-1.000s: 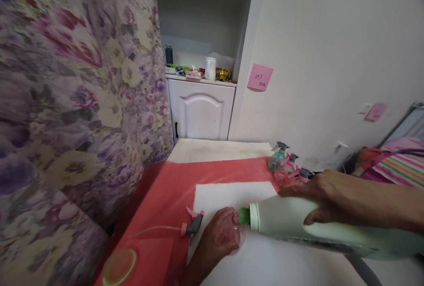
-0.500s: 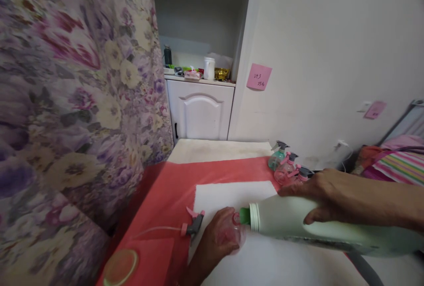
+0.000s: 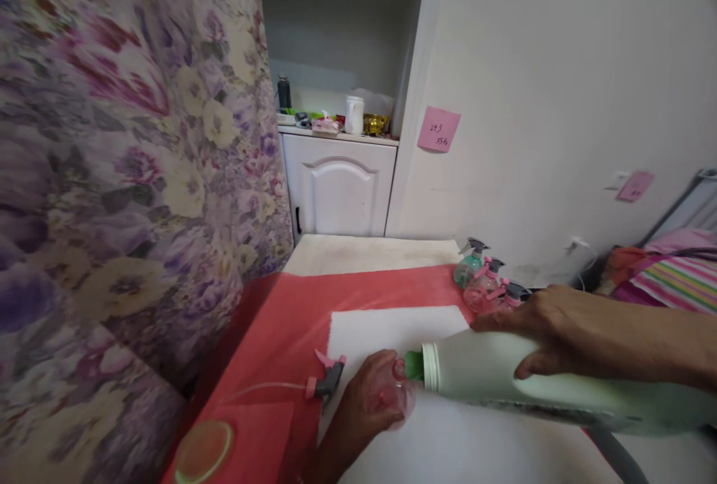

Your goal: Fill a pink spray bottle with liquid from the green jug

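My left hand (image 3: 364, 402) is wrapped round a clear pink spray bottle (image 3: 396, 398) that has no spray head on it. My right hand (image 3: 546, 331) grips a large pale green jug (image 3: 487, 376) from above. The jug lies tilted on its side, its green spout (image 3: 414, 365) at the mouth of the pink bottle. Whether liquid flows between them I cannot make out. Left of my left hand, a grey and pink spray head (image 3: 328, 381) with a thin clear tube lies at the edge of a white cloth (image 3: 386, 327).
Three spray bottles, one green (image 3: 468, 267) and two pink (image 3: 482, 290), stand at the right edge of the red-covered table (image 3: 269, 320). A round lid (image 3: 203, 453) lies at the front left. A floral curtain (image 3: 140, 170) hangs left; a white cabinet (image 3: 341, 185) stands behind.
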A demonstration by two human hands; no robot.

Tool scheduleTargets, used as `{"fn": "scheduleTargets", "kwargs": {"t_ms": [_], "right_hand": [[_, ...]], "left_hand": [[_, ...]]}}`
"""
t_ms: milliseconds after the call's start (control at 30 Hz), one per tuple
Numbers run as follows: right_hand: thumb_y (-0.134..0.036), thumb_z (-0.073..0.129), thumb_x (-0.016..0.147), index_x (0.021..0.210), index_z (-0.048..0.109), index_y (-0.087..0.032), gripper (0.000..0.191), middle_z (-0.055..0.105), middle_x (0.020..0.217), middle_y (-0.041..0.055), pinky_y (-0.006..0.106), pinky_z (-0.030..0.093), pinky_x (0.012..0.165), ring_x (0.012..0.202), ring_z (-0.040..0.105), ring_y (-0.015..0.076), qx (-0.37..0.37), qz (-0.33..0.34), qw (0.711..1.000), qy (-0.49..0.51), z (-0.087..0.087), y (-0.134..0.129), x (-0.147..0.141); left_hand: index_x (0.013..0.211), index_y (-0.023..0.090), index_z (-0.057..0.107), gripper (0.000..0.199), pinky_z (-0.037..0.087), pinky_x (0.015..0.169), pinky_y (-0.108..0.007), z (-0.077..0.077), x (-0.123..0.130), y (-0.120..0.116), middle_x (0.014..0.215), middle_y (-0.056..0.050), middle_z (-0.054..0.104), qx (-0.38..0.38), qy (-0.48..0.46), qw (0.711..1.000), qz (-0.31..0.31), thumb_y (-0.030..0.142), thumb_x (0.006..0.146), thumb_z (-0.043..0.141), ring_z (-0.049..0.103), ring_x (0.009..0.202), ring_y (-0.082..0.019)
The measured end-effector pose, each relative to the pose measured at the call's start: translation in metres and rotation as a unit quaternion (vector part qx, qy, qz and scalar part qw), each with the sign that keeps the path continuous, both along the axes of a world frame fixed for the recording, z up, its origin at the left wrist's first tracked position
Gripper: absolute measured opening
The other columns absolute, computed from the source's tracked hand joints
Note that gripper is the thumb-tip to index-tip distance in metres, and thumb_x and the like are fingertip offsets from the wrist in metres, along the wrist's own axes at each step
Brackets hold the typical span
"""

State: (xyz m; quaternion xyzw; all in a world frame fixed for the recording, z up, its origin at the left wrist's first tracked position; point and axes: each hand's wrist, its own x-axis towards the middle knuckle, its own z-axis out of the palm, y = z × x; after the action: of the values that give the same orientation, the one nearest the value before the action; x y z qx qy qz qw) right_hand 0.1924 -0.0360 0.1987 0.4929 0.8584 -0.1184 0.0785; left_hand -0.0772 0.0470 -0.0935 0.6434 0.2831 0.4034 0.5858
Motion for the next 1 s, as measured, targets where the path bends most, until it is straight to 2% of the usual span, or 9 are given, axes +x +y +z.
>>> {"fn": "scheduleTargets", "kwargs": {"t_ms": [167, 700, 800, 1000], "right_hand": [[-0.055, 0.048, 0.092, 0.133, 0.054, -0.028, 0.049, 0.072, 0.089, 0.0062, 0.026, 0.048, 0.062, 0.074, 0.067, 0.0204, 0.009, 0.003, 1.000, -0.007, -0.0007, -0.0001, 0.0001], [-0.058, 0.048, 0.091, 0.135, 0.052, -0.026, 0.055, 0.072, 0.087, 0.0079, 0.025, 0.046, 0.061, 0.071, 0.067, 0.0198, 0.002, -0.001, 1.000, -0.014, -0.0013, 0.0011, 0.0010], [-0.059, 0.048, 0.090, 0.136, 0.052, -0.027, 0.056, 0.072, 0.091, 0.0090, 0.025, 0.047, 0.063, 0.075, 0.067, 0.0207, 0.004, 0.000, 1.000, -0.016, -0.0036, 0.0014, 0.0036], [-0.057, 0.049, 0.091, 0.135, 0.052, -0.027, 0.054, 0.072, 0.087, 0.0080, 0.027, 0.045, 0.061, 0.070, 0.066, 0.0207, 0.017, 0.004, 1.000, -0.013, -0.0054, 0.0006, 0.0041]], "left_hand": [[0.127, 0.032, 0.058, 0.073, 0.032, 0.116, -0.045, 0.0024, -0.0005, -0.0005, 0.140, -0.003, 0.054, 0.011, 0.006, 1.000, 0.007, 0.011, 0.060, 0.077, 0.045, 0.134, -0.029], [0.128, 0.031, 0.058, 0.072, 0.032, 0.116, -0.048, -0.0002, 0.0007, -0.0003, 0.140, -0.004, 0.054, 0.010, -0.006, 1.000, 0.006, 0.012, 0.061, 0.077, 0.044, 0.134, -0.031], [0.128, 0.032, 0.057, 0.073, 0.033, 0.115, -0.046, 0.0016, 0.0000, -0.0008, 0.140, -0.004, 0.054, 0.010, -0.001, 1.000, 0.008, 0.010, 0.061, 0.076, 0.045, 0.134, -0.029], [0.125, 0.034, 0.059, 0.073, 0.030, 0.117, -0.045, 0.0066, -0.0008, -0.0026, 0.139, -0.001, 0.055, 0.002, 0.007, 1.000, 0.010, 0.008, 0.059, 0.076, 0.043, 0.135, -0.028]]}}
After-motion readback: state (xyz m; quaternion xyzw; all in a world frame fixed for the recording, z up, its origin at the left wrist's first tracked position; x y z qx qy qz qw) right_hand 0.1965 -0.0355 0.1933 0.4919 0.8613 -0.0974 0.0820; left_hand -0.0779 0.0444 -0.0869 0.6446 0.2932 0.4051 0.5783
